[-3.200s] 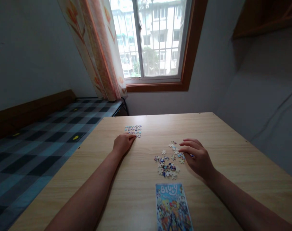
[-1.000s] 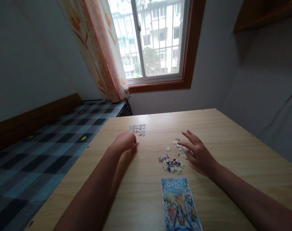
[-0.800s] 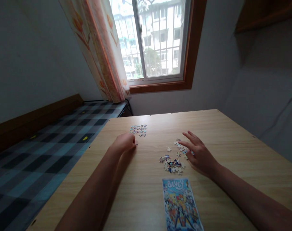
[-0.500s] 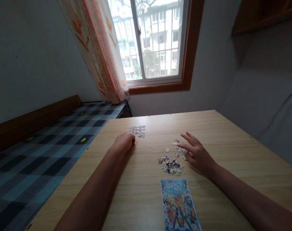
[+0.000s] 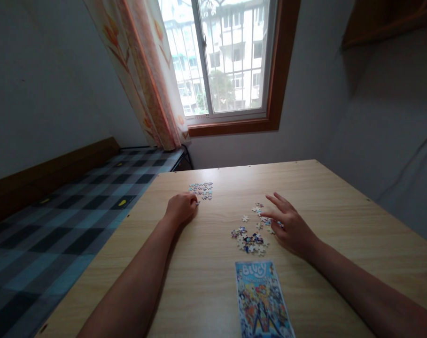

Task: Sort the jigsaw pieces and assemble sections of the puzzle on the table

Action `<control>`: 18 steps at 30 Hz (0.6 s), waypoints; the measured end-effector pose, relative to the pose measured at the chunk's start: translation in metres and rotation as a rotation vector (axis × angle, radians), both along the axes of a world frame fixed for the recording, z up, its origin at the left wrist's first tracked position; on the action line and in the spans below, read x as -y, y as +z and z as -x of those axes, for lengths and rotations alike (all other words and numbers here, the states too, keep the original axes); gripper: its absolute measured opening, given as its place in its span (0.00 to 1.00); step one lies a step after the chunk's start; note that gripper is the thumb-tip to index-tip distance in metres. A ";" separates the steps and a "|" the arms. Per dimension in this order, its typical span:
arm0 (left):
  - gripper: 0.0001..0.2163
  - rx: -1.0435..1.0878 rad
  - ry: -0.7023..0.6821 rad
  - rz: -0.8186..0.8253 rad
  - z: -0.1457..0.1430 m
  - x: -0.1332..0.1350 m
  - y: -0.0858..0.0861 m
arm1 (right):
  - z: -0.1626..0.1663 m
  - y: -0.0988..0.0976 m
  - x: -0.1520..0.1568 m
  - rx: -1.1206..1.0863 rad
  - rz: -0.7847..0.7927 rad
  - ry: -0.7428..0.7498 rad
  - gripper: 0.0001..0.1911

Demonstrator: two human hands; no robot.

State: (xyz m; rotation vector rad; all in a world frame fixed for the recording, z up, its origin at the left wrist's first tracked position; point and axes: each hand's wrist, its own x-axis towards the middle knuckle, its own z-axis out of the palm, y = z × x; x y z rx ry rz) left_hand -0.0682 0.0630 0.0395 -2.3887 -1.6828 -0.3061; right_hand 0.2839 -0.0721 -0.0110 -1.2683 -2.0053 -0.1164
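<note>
Left hand [image 5: 181,208] low at table, fingers pinched on a small puzzle piece [image 5: 198,203], mostly hidden by fingertips. Just beyond it, puzzle rows [image 5: 201,189] lie flat near the table's far edge. Right hand [image 5: 288,226] loose, fingers spread, nothing visibly gripped; it's over the scattered pieces [image 5: 256,210], contact can't tell. Nearer the person, a heap of pieces [image 5: 251,242], mixed face up and face down. Below that, Bluey picture [image 5: 263,300] flat on wooden table [image 5: 326,206]. Checked bed [image 5: 93,188] on left, curtain [image 5: 148,80] and window [image 5: 234,65] behind.
</note>
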 end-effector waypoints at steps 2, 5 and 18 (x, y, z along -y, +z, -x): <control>0.12 -0.005 0.006 0.021 0.000 0.001 0.001 | 0.000 0.000 0.000 -0.001 0.005 -0.001 0.20; 0.12 -0.003 0.011 0.057 0.000 0.001 0.000 | -0.001 0.000 0.000 -0.006 0.005 -0.003 0.20; 0.16 0.072 0.087 0.054 -0.009 0.002 -0.009 | -0.002 0.002 0.001 -0.034 0.017 -0.004 0.18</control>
